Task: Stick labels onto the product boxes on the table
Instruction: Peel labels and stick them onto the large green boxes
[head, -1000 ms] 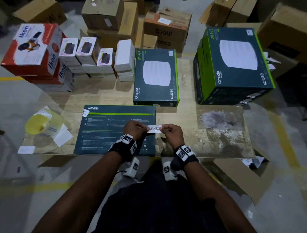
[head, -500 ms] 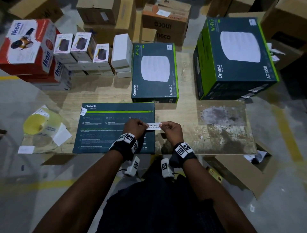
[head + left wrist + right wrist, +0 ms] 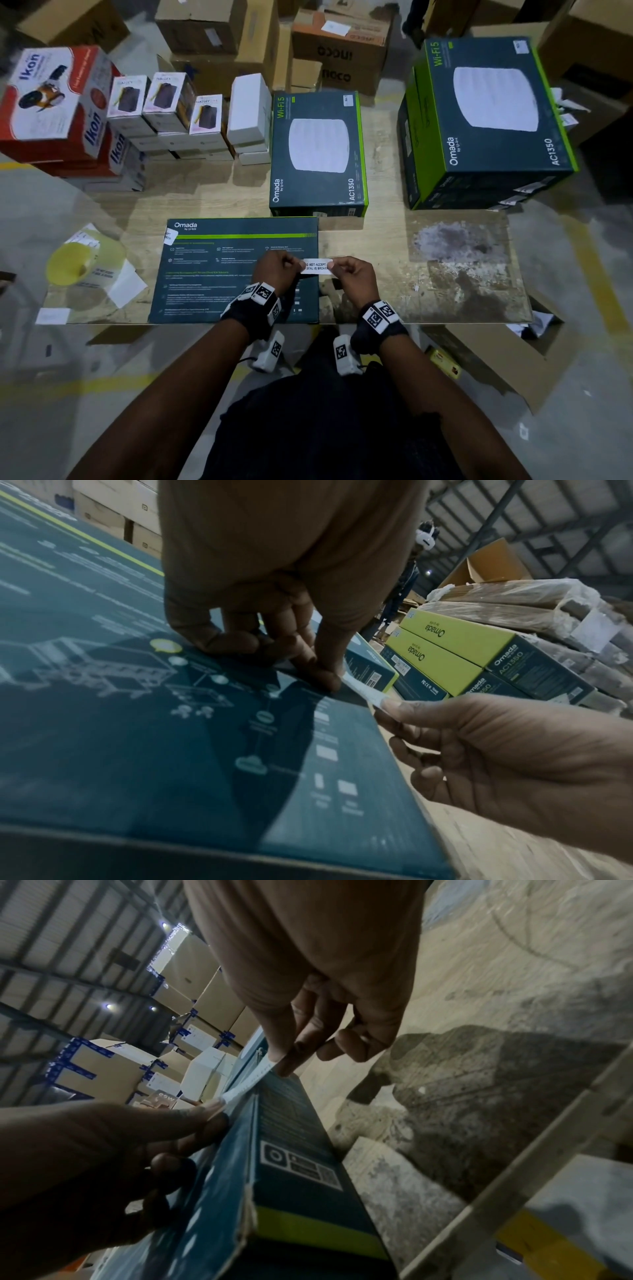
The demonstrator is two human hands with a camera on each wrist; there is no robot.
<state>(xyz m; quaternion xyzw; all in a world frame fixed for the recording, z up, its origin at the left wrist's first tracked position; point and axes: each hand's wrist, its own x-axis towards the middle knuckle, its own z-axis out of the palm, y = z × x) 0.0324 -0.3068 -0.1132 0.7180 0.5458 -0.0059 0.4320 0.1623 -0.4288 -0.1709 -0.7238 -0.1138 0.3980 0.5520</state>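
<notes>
A dark teal Omada box (image 3: 219, 274) lies flat at the table's front edge. Over its right edge hangs a small white seal label (image 3: 317, 266) printed "DO NOT ACCEPT". My left hand (image 3: 295, 266) pinches the label's left end above the box top. My right hand (image 3: 337, 268) pinches the right end, just past the box edge. In the left wrist view my left hand (image 3: 318, 680) holds the label (image 3: 363, 692) down close to the box (image 3: 137, 723). The right wrist view shows the right hand (image 3: 286, 1066) stretching the label (image 3: 250, 1083) along the box edge (image 3: 294, 1150).
Another Omada box (image 3: 318, 154) lies behind, and a taller stack (image 3: 489, 120) stands at the right. Small white boxes (image 3: 164, 106) and red Ikon boxes (image 3: 51, 102) fill the back left. A yellow label roll (image 3: 78, 260) sits left. Worn bare table (image 3: 459, 274) lies right of my hands.
Both hands keep the label stretched at the box's right edge. Only the head view has shifted slightly.
</notes>
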